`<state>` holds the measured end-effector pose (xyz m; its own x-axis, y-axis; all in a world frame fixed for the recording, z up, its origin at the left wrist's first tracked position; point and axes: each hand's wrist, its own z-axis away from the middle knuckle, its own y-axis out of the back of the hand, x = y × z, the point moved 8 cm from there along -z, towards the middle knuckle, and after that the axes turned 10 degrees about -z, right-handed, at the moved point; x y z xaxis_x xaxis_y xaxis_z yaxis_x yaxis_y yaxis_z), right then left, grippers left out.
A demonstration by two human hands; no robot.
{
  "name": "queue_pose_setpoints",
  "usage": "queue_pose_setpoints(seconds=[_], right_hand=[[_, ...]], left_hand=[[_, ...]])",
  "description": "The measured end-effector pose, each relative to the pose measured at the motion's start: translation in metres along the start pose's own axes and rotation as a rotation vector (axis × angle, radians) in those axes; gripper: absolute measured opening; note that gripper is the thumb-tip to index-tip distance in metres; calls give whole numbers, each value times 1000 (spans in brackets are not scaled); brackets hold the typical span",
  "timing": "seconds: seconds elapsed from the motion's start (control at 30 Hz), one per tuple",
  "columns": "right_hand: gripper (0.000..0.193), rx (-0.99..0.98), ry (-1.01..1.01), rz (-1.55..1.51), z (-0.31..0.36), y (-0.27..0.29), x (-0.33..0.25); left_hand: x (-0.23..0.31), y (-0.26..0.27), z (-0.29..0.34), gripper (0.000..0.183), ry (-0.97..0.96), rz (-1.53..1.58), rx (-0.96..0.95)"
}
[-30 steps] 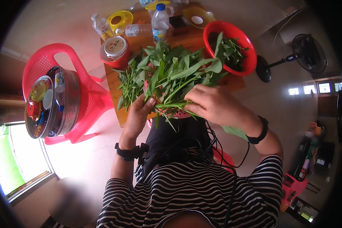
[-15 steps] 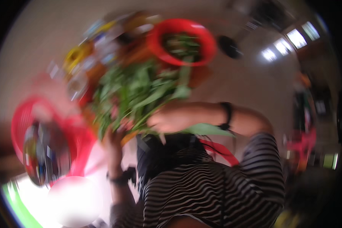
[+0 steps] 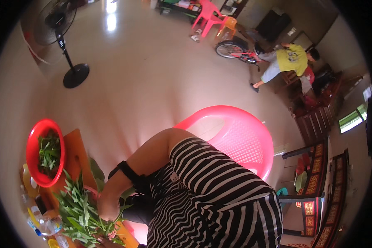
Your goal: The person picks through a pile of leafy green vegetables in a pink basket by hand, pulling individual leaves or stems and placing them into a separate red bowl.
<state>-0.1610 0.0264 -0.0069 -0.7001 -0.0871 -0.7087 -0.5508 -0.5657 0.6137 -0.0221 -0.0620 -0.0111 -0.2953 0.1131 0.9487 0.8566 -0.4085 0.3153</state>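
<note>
A heap of long-leaved leafy greens [image 3: 80, 211] lies on an orange wooden table [image 3: 75, 144] at the lower left. My right hand [image 3: 108, 206] is curled at the heap's right side, with stems sticking out beside it; its fingertips are hidden. Only a small part of my left hand [image 3: 105, 243] shows, at the lower edge against the greens, and its fingers are mostly cut off. Beyond the heap stands a red plastic basin [image 3: 32, 165] with more greens [image 3: 49, 153] in it.
Plastic bottles [image 3: 49, 225] crowd the table's left side. A pink plastic chair [image 3: 252, 144] stands right of my arm. Farther off are a black standing fan [image 3: 72, 74], a red bicycle [image 3: 237, 51], wooden furniture [image 3: 318, 124] and a person in a yellow shirt [image 3: 292, 58].
My view has swung to the right, so the table, greens and basin now sit at the lower left. The blur is gone. My left hand has nearly left the picture; my right stays at the greens.
</note>
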Motion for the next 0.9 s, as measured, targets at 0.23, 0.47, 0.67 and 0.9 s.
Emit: queue_pose_setpoints(seconds=[0.23, 0.47, 0.67, 0.9], right_hand=[[20, 770, 25, 220, 77, 50, -34], [18, 941, 42, -425, 45, 48, 69], [19, 809, 149, -95, 102, 66, -8], [19, 1063, -218, 76, 173, 81, 43]], left_hand=[[17, -22, -5, 35, -35, -11, 22], [21, -48, -1, 41, -117, 5, 7], [55, -27, 14, 46, -26, -186, 64], [50, -32, 23, 41, -93, 147, 45]])
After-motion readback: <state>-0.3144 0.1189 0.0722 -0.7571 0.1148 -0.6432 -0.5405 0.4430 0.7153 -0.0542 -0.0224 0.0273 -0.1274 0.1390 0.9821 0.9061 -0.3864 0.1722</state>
